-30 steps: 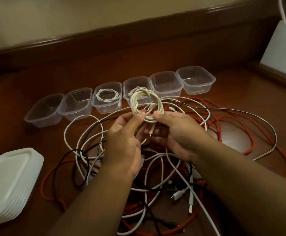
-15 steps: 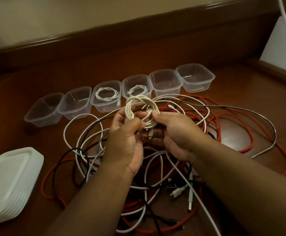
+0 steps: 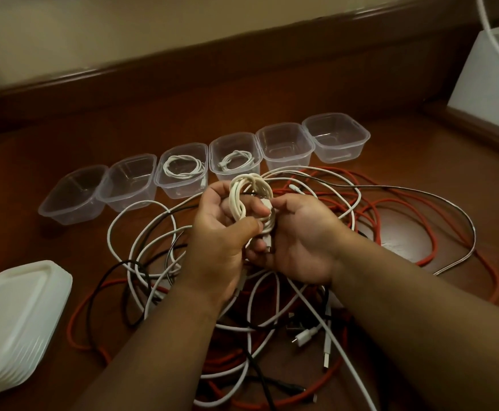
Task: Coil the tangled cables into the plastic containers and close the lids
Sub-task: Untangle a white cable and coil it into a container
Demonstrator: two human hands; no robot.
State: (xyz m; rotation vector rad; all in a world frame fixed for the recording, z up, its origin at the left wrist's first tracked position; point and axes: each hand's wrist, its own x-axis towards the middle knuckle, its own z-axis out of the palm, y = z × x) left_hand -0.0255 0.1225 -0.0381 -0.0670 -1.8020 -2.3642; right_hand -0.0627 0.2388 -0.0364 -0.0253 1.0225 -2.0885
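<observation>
A small cream coiled cable (image 3: 237, 200) is held above the pile by both hands. My left hand (image 3: 221, 232) grips its left side with thumb and fingers curled round the loops. My right hand (image 3: 298, 238) cups it from the right and pinches the plug end near the coil. Below lies a tangle of white, black and red cables (image 3: 272, 336). Several clear plastic containers (image 3: 285, 146) stand in a row behind; two of them each hold a coiled white cable (image 3: 181, 166), (image 3: 236, 161).
A stack of white lids (image 3: 13, 327) sits at the near left. A white box (image 3: 491, 84) with a white cord stands at the far right. A wooden raised edge runs along the back of the brown table (image 3: 123, 114).
The coil has been pressed from a wide ring into a narrower, folded bundle and lowered toward me. My left hand has closed round it.
</observation>
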